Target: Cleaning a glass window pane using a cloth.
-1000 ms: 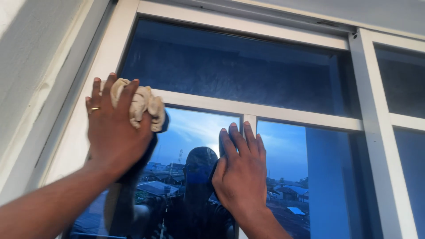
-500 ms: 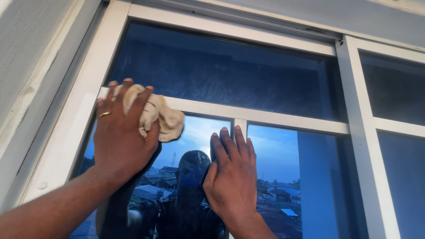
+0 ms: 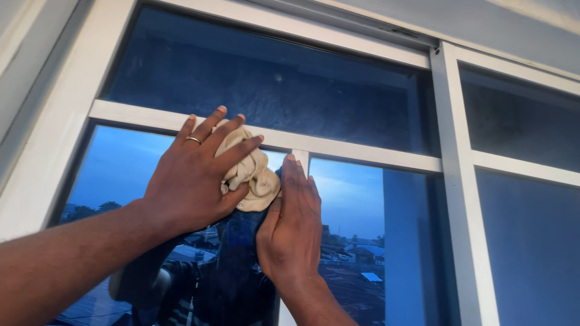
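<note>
My left hand [image 3: 192,175], a ring on one finger, presses a crumpled beige cloth [image 3: 252,174] against the window glass just under the white horizontal bar [image 3: 362,152]. The cloth bulges out from under the fingers toward the right. My right hand [image 3: 293,224] lies flat on the glass right beside the cloth, fingers together and pointing up, its fingertips near the short white upright [image 3: 301,158]. The lower pane [image 3: 353,211] mirrors a blue sky, rooftops and a dark figure.
A dark upper pane [image 3: 272,78] sits above the bar. A thick white post [image 3: 462,193] divides this window from another sash [image 3: 525,241] at the right. A white frame [image 3: 54,151] and a grey wall [image 3: 24,54] border the left.
My left hand has slid the cloth rightward along the bar, from the left frame toward the middle upright. The cloth now meets my right hand, which has stayed flat on the glass.
</note>
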